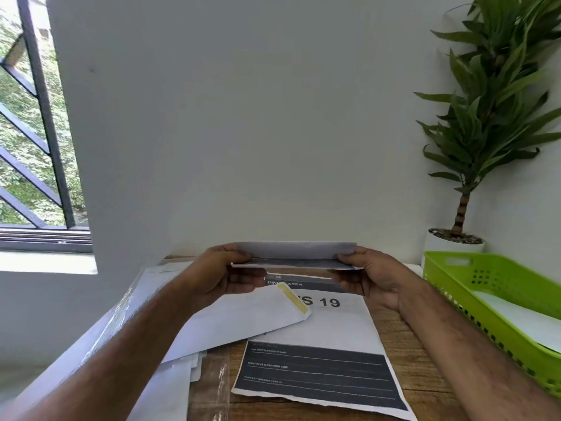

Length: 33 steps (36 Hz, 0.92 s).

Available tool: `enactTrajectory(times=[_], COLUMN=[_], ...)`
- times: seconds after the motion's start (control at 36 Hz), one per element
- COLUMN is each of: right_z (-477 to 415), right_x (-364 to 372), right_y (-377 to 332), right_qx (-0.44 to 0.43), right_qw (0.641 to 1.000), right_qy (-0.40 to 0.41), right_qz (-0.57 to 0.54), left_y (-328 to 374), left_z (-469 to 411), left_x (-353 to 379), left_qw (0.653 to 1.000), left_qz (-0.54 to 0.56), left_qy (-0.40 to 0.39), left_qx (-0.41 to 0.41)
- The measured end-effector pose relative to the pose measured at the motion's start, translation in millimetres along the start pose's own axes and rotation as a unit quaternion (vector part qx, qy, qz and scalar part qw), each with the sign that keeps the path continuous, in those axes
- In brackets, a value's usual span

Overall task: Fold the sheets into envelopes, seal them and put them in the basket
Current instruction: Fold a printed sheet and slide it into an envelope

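Note:
I hold a folded sheet (294, 256) up in the air above the table, its long edges level. My left hand (224, 276) pinches its left end and my right hand (368, 275) pinches its right end. Below them an open white envelope (243, 320) with a yellow adhesive strip on its flap lies slanted across a printed sheet (321, 344) with dark blocks and "19" on it. The green basket (473, 299) stands at the right with a white envelope (522, 322) inside.
More white envelopes and a clear plastic sleeve (170, 387) lie at the left on the wooden table (403, 360). A potted plant (455, 238) stands behind the basket against the white wall. A window is at the far left.

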State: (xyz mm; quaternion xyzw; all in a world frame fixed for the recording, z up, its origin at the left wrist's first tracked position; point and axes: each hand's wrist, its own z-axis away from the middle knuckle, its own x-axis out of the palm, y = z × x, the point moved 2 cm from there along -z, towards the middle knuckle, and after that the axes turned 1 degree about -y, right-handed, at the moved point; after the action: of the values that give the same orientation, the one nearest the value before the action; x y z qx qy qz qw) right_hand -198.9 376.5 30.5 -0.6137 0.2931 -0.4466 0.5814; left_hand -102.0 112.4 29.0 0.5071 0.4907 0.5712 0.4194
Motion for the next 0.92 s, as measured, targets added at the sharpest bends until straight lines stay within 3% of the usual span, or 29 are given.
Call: enactTrajectory(times=[0.11,0.22,0.58,0.72,0.92], right_z=[2,2,-1,-2,-1], right_x=[1,5,7,7,5], right_y=[-1,-5,2,1,0], right_qx=[-0.011,0.004,-0.018,-0.021,-0.030], right_qw=[0.999,0.995,1.000,0.999,0.999], right_qy=[-0.007,-0.025,0.006,-0.004,-0.009], right_qz=[-0.043,-0.092,0.025,0.039,0.020], left_y=[2,3,-6,-4,-5], left_z=[-1,-1,-9,-9,-11], left_x=[2,-1,-4,-2,-3], left_qw=[0.991,0.982,0.999,1.000,0.998], left_qz=[0.129,0.181,0.030,0.022,0.063], left_qy=[-0.013,-0.021,0.025,-0.011,0.017], left_qx=[-0.020,-0.041,0.015,0.015,0.025])
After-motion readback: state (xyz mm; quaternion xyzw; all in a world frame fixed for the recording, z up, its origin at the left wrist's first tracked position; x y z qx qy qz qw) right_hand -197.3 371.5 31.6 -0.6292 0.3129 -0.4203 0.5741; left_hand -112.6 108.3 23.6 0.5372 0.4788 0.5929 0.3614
